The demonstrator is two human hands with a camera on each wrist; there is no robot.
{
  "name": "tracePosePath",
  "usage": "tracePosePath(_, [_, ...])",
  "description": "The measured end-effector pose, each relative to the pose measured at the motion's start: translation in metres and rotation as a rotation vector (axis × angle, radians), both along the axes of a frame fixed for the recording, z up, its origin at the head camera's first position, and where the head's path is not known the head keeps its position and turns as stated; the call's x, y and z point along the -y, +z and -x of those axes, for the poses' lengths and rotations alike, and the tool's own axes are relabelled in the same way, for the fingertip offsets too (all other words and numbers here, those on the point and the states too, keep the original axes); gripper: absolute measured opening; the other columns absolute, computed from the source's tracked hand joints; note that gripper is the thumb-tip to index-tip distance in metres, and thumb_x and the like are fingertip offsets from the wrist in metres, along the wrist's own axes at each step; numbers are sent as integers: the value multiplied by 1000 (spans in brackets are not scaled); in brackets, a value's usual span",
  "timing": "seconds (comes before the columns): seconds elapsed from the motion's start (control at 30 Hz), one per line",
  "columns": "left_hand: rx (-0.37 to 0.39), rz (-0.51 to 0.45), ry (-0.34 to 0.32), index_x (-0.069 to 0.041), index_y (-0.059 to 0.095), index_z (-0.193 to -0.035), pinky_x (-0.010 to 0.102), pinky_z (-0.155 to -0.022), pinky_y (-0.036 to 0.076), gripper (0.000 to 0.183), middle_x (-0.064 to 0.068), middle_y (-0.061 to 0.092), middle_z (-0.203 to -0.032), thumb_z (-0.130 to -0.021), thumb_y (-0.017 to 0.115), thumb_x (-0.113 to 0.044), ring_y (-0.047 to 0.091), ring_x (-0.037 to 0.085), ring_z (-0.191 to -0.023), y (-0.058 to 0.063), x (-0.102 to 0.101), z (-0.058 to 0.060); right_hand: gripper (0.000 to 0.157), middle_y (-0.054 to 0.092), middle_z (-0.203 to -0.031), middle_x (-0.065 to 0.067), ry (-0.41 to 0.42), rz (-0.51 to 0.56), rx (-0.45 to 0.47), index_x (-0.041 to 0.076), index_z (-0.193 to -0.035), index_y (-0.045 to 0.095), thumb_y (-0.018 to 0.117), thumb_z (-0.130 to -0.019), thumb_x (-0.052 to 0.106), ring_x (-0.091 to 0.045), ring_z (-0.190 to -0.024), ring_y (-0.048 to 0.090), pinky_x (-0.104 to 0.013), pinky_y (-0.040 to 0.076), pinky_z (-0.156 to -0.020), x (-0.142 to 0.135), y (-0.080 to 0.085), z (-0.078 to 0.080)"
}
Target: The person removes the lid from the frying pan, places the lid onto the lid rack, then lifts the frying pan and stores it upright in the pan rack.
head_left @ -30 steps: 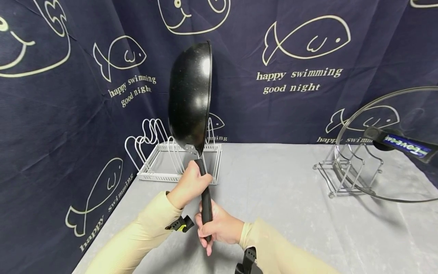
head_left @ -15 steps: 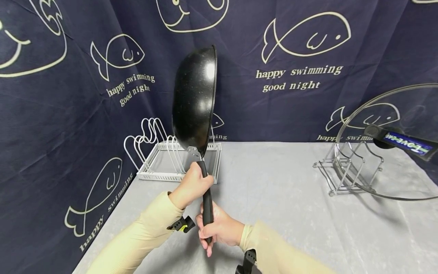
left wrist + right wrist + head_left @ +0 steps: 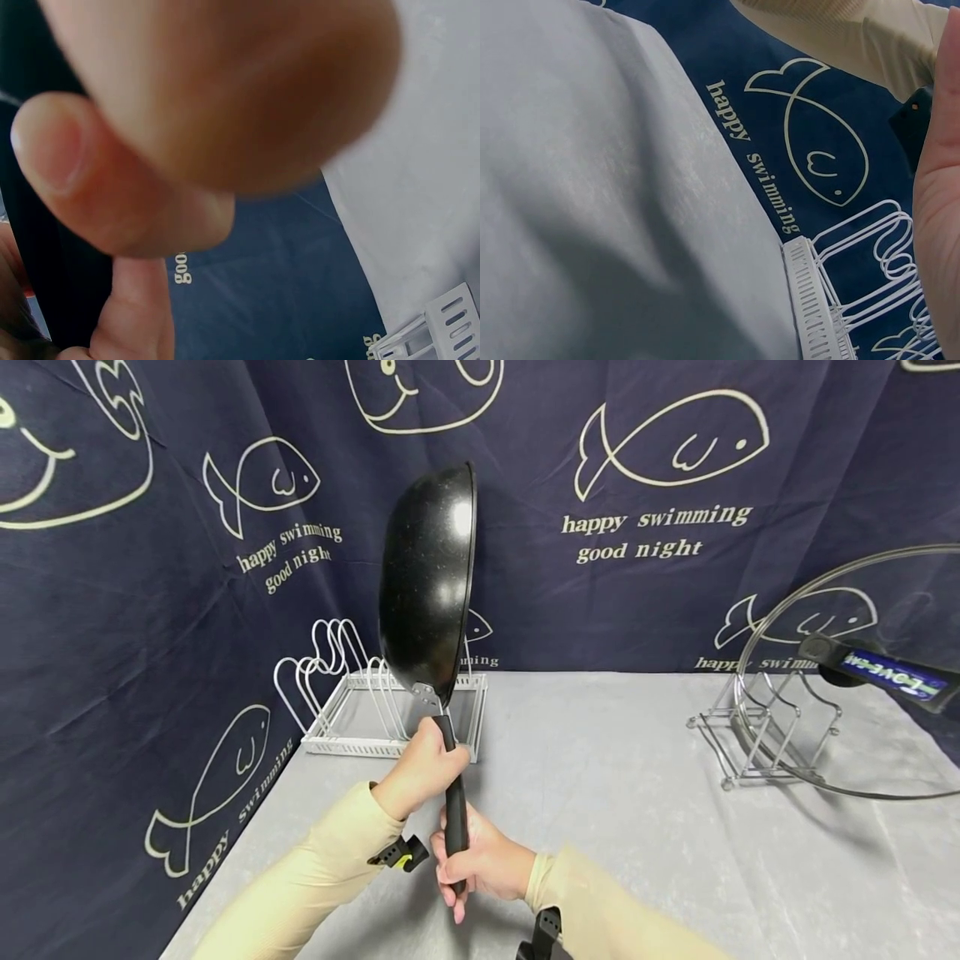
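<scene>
A black wok (image 3: 427, 577) is held up on its side in the head view, its bowl at the top and its open face turned to the right. My left hand (image 3: 426, 767) grips the upper part of its black handle (image 3: 456, 814), just below the metal joint. Lower down, my right hand (image 3: 483, 857) holds the handle's end between thumb and fingers. Behind the wok stands a white wire rack (image 3: 390, 748), partly hidden by the bowl and my left hand. The left wrist view shows blurred left fingers (image 3: 135, 187) around the dark handle.
To the right, a chrome wire rack (image 3: 780, 743) holds a glass lid (image 3: 862, 789) on edge, its black knob (image 3: 885, 672) facing left. Dark blue printed cloth (image 3: 525, 593) hangs behind and at the left. The grey table (image 3: 600, 793) runs beneath everything.
Over the last second the wok has shifted slightly right and a little down in the head view. Both hands keep their hold on the handle. In the last half second hardly anything differs.
</scene>
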State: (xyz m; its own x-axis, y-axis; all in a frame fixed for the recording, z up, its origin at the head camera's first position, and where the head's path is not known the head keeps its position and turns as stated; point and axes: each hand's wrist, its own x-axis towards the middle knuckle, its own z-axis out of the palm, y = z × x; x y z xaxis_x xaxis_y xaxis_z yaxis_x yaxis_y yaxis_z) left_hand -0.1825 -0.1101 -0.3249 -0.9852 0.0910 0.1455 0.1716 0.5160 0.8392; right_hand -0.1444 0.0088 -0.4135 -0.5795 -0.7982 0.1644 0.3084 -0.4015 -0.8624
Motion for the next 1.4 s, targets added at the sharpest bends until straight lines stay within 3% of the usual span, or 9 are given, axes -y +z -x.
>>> tracePosePath(0.4, [-1, 26, 4, 0, 40, -86, 30, -60, 39, 19, 5, 39, -73, -73, 55, -1, 44, 24, -66, -3, 0, -2, 38, 51, -74, -3, -7, -2, -8, 4, -99, 26, 49, -73, -12, -10, -52, 58, -29, 53, -46, 0, -4, -1])
tracePosePath(0.5, [-2, 21, -4, 1, 40, -86, 30, -59, 39, 19, 5, 39, -73, -73, 54, 0, 44, 24, -65, -5, 0, -2, 40, 50, -74, -3, -14, -5, 0, 9, -99, 28, 49, -73, -12, -10, -53, 58, -29, 53, -46, 1, -7, -1])
tracePosePath(0.7, [4, 33, -26, 3, 42, -88, 30, -59, 40, 22, 5, 40, -72, -72, 56, 2, 45, 23, -65, -14, 1, 0, 44, 51, -76, -3, -29, -14, 17, -2, -102, 18, 49, -72, -12, -10, -54, 58, -29, 53, -47, 3, -16, -4])
tracePosePath(1.03, [-2, 35, -58, 3, 42, -87, 30, -57, 39, 22, 5, 40, -73, -69, 56, 2, 43, 22, -64, -21, 2, 0, 51, 51, -76, -3, -23, -26, 40, -7, -106, 11, 49, -73, -12, -10, -54, 59, -28, 53, -47, 1, -22, -7])
tracePosePath(1.4, [19, 45, -58, 2, 43, -86, 30, -57, 40, 21, 6, 41, -71, -70, 57, 1, 44, 22, -64, -29, 2, -1, 49, 54, -74, -3, -22, -15, 57, -8, -107, 13, 49, -74, -11, -10, -55, 60, -28, 53, -48, 3, -30, -11])
